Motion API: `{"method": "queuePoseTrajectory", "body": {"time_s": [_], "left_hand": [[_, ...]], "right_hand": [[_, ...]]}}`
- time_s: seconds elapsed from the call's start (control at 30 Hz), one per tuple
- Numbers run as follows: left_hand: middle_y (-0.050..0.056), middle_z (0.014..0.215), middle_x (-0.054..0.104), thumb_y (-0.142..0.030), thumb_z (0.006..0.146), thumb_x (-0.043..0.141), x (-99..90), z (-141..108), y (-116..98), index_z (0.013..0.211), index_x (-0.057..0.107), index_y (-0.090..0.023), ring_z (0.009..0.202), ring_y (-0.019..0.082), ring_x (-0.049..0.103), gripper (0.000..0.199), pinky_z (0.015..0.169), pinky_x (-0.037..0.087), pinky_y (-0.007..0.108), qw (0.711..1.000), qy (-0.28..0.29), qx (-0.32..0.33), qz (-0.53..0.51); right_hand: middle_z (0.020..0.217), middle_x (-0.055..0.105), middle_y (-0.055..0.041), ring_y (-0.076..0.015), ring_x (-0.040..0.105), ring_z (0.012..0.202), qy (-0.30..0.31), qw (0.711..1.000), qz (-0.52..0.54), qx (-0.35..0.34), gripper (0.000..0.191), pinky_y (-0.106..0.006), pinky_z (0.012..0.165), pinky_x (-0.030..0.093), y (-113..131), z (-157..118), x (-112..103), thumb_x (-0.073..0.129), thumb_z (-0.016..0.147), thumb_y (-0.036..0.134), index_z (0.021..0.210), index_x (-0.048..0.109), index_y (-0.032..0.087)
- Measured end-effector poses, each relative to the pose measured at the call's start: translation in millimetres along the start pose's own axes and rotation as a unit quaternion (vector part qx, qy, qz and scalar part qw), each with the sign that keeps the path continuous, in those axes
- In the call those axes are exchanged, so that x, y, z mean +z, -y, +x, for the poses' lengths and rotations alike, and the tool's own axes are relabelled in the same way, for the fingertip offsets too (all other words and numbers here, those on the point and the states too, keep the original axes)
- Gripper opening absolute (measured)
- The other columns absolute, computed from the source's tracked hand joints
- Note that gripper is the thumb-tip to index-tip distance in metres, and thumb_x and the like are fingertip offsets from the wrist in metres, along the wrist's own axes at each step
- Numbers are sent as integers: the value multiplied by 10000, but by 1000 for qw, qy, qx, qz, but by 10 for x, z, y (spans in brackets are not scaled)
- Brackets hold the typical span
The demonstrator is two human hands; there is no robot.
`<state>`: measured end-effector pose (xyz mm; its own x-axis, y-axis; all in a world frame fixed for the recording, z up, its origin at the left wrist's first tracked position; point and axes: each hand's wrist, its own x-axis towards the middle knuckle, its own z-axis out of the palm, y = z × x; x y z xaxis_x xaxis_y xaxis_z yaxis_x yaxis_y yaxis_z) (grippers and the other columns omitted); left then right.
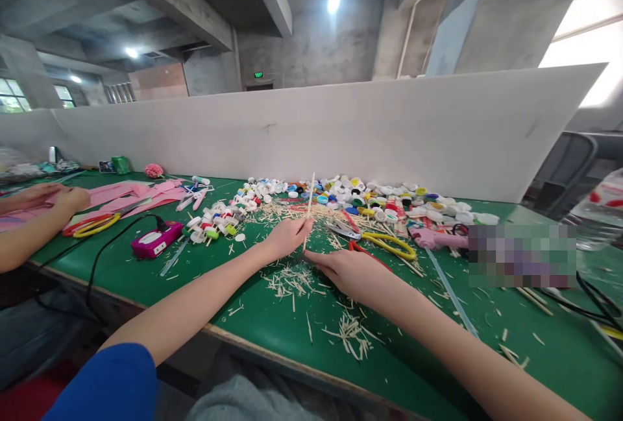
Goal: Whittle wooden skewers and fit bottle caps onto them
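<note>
The left hand [287, 237] pinches a stick [310, 199] upright; the right hand's [348, 270] grip I can't tell. Some caps [219, 220] look skewered, many loose near the table's [146, 285] far edge.

A magenta power strip [156, 239] lies on the green table [195, 281], with a black cable [100, 252] plugged into it. Farther left, red-and-yellow-handled scissors [90, 223] lie beside pink strips [109, 195], near another person's hands [68, 202] at the left edge. Behind the strips are a pink pompom flower [154, 170] and a crumpled green packet [121, 164]. A white partition [302, 135] stands along the far side. On the right are a pink glue gun [435, 237], a pixelated patch, a clear plastic container [601, 210] and a gray chair [559, 165]. A green exit sign [258, 74] glows beyond.
</note>
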<state>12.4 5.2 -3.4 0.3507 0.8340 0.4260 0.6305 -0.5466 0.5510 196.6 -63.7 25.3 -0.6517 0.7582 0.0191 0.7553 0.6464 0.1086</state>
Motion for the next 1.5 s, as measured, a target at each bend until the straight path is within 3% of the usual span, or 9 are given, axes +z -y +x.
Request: {"method": "queuePoseTrajectory", "body": {"time_s": [0.27,0.53,0.93,1.2,1.5], "left_hand": [[-22,561,444,-527,941,230,-14,-4,-12,666,428,-172,536,85,388,491,589,274,234,1000,1,4,3],[-16,563,445,-543,933,249,-33,-7,-34,635,399,-165,542,84,384,504,583,252,244,1000,7,-6,-17],[-18,549,424,-559,928,261,-15,6,3,607,388,-167,542,82,381,522,585,256,248,1000,-11,0,-28],[-25,545,414,-552,931,263,-3,-4,12,623,390,-167,526,78,368,509,586,249,251,1000,-7,6,-26],[-26,530,400,-561,927,255,-18,-14,-39,605,377,-172,525,83,380,520,591,263,254,1000,-4,10,-29]], "right_hand": [[943,656,-28,-79,548,668,-17,999,-16,28,469,-176,553,300,-27,-38,-29,303,989,290,1438,388,400],[909,606,-34,-33,358,516,-32,994,-95,36,656,-199,512,171,-58,-7,46,386,900,161,1498,254,398],[808,625,-45,-57,481,562,-4,999,-52,3,565,-178,525,280,-4,20,-25,369,926,153,1473,363,294],[926,662,-40,-94,595,708,-7,1000,-3,13,475,-181,591,381,-22,-26,-1,298,995,291,1460,375,349],[872,662,-19,-74,544,611,8,999,33,22,462,-180,531,319,26,-73,-61,307,974,292,1412,442,350]]}}
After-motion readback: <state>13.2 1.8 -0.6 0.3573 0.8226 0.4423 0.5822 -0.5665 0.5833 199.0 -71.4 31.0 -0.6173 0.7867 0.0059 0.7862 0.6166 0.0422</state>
